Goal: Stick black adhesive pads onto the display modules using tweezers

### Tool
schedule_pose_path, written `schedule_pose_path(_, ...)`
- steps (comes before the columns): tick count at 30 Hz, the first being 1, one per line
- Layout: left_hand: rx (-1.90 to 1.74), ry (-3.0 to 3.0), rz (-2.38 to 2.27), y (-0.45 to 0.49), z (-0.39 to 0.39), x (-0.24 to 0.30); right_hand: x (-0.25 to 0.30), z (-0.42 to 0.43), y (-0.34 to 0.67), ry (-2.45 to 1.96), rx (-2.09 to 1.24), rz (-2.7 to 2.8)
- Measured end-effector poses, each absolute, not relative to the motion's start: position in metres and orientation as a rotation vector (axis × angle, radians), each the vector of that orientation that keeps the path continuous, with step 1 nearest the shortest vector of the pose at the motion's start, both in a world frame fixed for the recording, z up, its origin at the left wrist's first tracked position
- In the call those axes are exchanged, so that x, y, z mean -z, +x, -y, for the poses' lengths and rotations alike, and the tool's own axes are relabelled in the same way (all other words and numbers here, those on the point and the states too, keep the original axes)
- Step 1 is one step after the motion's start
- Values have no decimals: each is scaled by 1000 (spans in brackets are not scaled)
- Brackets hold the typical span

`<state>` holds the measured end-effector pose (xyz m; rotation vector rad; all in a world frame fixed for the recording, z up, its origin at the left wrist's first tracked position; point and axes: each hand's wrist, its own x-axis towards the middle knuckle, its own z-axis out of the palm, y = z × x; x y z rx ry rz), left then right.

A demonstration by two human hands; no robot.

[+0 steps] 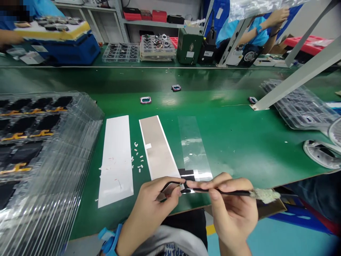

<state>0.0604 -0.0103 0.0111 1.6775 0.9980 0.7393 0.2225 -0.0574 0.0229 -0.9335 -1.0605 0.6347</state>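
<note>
Between thumb and forefinger my left hand pinches a small dark-edged flat part, mostly hidden by the fingers. My right hand is closed on black tweezers, whose rear end carries a pale, crumpled wrapping. The tweezer tips meet the part at my left fingertips. Just beyond the hands lies a beige sheet with white edges. To its right is a clear film strip with black pieces at its near end. A white sheet lies to the left, with several tiny white scraps beside it.
Stacked clear trays holding dark screens with orange flex cables fill the left. Small frame-like parts lie farther back. A slanted white post and more clear trays stand right. Co-workers' arms show across the bench.
</note>
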Motion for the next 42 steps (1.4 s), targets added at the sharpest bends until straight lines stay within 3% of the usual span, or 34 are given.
schedule_pose_path(42, -616, 1785, -881, 53, 8, -11, -14, 51, 204, -1032, -601, 1174)
